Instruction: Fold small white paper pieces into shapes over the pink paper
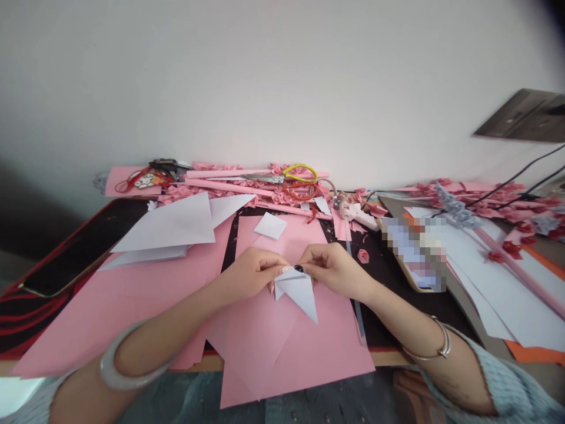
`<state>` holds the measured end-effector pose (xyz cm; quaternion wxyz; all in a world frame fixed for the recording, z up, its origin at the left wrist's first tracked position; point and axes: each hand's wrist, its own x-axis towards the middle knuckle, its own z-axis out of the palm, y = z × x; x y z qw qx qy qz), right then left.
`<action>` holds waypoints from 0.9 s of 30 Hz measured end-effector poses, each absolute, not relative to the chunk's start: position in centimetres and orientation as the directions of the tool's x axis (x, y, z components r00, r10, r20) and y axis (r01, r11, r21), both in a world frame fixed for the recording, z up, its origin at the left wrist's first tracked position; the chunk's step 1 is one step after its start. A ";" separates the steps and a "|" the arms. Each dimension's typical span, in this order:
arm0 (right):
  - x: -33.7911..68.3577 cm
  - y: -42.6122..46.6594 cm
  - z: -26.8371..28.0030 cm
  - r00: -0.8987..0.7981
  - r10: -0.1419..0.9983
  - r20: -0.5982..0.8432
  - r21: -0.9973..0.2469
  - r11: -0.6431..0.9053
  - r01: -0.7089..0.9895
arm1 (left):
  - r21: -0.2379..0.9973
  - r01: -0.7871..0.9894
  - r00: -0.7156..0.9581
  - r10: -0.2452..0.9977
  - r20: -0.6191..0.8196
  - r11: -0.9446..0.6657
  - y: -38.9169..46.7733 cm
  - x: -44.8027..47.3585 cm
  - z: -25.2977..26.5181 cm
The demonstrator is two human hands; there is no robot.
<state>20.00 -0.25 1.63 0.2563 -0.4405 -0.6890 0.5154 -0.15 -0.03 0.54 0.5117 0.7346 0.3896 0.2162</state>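
Observation:
A folded white paper [300, 296] is pinched at its upper edge by both hands, its pointed flap hanging toward me. My left hand [253, 272] grips the paper's upper left part between thumb and fingers. On the upper right part, my right hand [334, 270] presses with its thumb, the fingers partly hidden behind the sheet. Under them lies a large pink sheet [309, 359] reaching over the table's front edge. A small folded white square [270, 226] rests just beyond my hands. To the left, white sheets [172, 227] lie on more pink paper [132, 306].
Scissors [300, 175] lie on pink paper flower stems [233, 187] along the wall. A glue gun [357, 215] and a phone [415, 253] are at the right, near white sheets [498, 277]. A dark tablet-like slab [88, 247] lies at the left. A small pink paper rose [363, 255] sits by my right hand.

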 end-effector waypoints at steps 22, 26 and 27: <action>19.6 0.4 1.3 -0.495 0.868 0.035 -0.778 0.334 0.532 | 0.800 0.472 0.502 0.859 0.101 -0.370 0.3 0.2 0.1; 19.5 0.4 1.5 -0.503 0.863 0.036 -0.767 0.347 0.539 | 0.764 0.512 0.509 0.855 0.100 -0.394 0.2 0.4 0.0; 19.5 0.4 1.5 -0.507 0.862 0.027 -0.778 0.337 0.531 | 0.761 0.516 0.506 0.857 0.100 -0.393 0.1 0.4 0.1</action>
